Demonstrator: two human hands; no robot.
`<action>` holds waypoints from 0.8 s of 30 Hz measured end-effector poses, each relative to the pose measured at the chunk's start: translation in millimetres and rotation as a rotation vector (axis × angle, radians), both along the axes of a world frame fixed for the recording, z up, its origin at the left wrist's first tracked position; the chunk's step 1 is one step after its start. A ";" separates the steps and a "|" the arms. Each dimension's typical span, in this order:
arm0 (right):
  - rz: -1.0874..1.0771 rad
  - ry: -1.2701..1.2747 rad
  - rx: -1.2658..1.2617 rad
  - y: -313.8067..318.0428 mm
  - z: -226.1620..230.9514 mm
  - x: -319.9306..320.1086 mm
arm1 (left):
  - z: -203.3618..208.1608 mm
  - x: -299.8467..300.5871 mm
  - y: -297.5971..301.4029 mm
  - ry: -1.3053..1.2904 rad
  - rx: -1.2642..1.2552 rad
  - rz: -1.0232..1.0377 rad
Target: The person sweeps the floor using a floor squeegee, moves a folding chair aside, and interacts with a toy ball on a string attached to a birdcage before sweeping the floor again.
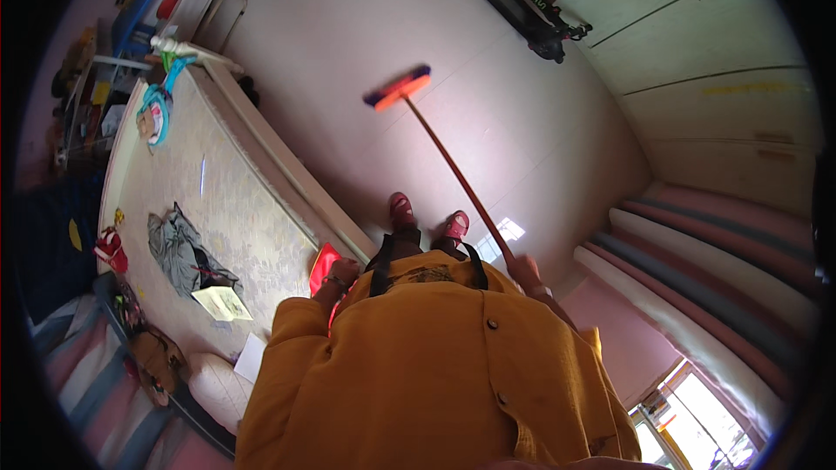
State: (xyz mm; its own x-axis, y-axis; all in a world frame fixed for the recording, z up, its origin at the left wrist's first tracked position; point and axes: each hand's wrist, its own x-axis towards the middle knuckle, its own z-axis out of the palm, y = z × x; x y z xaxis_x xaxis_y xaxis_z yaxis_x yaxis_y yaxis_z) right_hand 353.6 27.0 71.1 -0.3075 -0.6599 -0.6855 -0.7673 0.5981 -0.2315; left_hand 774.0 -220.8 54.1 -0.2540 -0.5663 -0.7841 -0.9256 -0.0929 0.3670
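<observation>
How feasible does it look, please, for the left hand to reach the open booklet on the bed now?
Probably yes: mostly bare bed lies between the left hand and the open booklet, though the red object at that hand may need moving aside.

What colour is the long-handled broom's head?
The flat, oblong broom head is orange, with dark, blurred bristles; best seen in the head view.

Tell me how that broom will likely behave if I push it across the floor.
The broom has a long, straight handle, so it should feel stiff. Its wide head sits far from the right hand, so it may feel front-heavy if lifted. The floor looks smooth and shiny, so the head will probably slide easily.
</observation>
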 end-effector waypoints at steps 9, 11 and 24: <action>-0.258 -0.074 0.045 -33.3 80.5 5.4 | 10.5 33.3 -18.5 0.037 0.222 0.487; -0.392 -0.064 0.123 51.2 80.4 8.3 | 6.8 28.2 -26.6 -0.016 0.174 0.161; -0.464 -0.058 -0.110 -59.9 45.4 51.8 | -3.0 20.1 -33.0 0.159 0.044 0.005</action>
State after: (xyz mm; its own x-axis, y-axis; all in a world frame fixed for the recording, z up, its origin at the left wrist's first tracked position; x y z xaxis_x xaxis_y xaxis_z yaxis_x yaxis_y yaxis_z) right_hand 405.4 -33.0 116.5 -0.5497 -0.5315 -0.6445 -0.4091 0.8439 -0.3471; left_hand 794.1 -253.8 51.1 -0.3738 -0.5340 -0.7584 -0.8558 -0.1166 0.5039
